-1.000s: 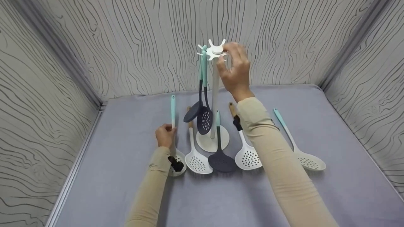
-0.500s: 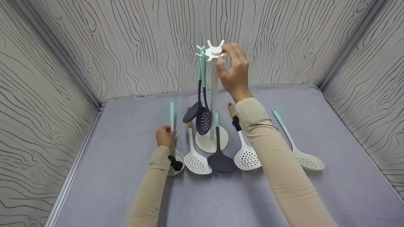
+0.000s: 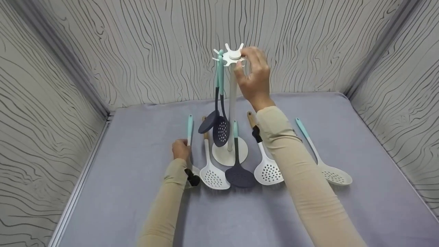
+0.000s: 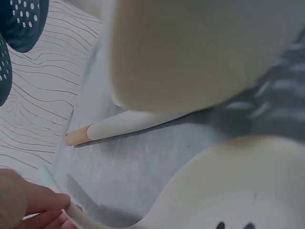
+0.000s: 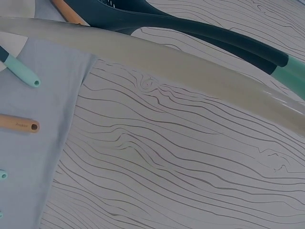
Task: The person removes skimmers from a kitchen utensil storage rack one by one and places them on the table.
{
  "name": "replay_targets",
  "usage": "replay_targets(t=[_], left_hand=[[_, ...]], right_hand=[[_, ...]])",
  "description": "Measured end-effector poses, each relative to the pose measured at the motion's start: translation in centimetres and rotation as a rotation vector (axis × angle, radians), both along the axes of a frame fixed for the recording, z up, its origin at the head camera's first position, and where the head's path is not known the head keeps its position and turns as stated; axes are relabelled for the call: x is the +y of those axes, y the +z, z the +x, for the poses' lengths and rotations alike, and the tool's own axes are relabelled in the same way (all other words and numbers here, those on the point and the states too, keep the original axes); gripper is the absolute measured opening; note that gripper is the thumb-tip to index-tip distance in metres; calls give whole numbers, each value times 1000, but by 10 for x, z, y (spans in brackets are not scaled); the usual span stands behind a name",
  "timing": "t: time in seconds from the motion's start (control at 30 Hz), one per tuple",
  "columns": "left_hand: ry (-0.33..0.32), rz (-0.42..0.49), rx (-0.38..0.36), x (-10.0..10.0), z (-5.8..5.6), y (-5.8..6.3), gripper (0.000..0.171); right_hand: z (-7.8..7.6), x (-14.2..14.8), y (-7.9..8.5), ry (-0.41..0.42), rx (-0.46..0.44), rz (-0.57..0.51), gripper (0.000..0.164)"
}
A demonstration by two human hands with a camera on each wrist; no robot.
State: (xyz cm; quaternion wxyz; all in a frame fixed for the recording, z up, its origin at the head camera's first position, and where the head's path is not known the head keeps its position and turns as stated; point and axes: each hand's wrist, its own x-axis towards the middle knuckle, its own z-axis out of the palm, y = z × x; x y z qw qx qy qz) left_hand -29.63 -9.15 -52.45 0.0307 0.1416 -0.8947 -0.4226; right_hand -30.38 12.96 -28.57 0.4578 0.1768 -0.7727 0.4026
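My left hand (image 3: 181, 150) pinches the handle of a cream skimmer (image 3: 189, 128) with a mint end, at the left of the row. In the left wrist view, thumb and fingers hold its neck (image 4: 78, 215), and its broad perforated head (image 4: 238, 186) fills the lower right. My right hand (image 3: 256, 77) holds the hooked top of a white utensil rack (image 3: 233, 89) between thumb and fingers. Two dark skimmers (image 3: 222, 132) with mint handles hang from the rack's left side. The right wrist view shows the rack's pole (image 5: 157, 62) but not the hand.
Near the round rack base (image 3: 223, 156) lie a white slotted turner (image 3: 214, 176) with a wooden handle, a dark turner (image 3: 239, 176), and a white skimmer (image 3: 268, 171). Farther right lies a cream slotted spoon (image 3: 334, 175). Patterned walls (image 3: 144, 51) enclose the grey cloth (image 3: 123, 164).
The left hand has shifted slightly nearer and to the right, drawing the skimmer's mint end toward me and tilting its handle. The right hand keeps its place on the rack.
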Motion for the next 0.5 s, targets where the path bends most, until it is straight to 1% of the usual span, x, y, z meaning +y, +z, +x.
replay_targets(t=[0.2,0.4,0.5], left_hand=[[-22,-3,-16,1,-1,0,26],[-19,-3,-17,1,-1,0,25],[-17,-18,-22,2,-1,-1,25]], right_hand=[[-1,1,0,3,1,1,33],[-2,0,-1,2,14,-6,33],[-1,-1,-1,-3,12,-13,32]])
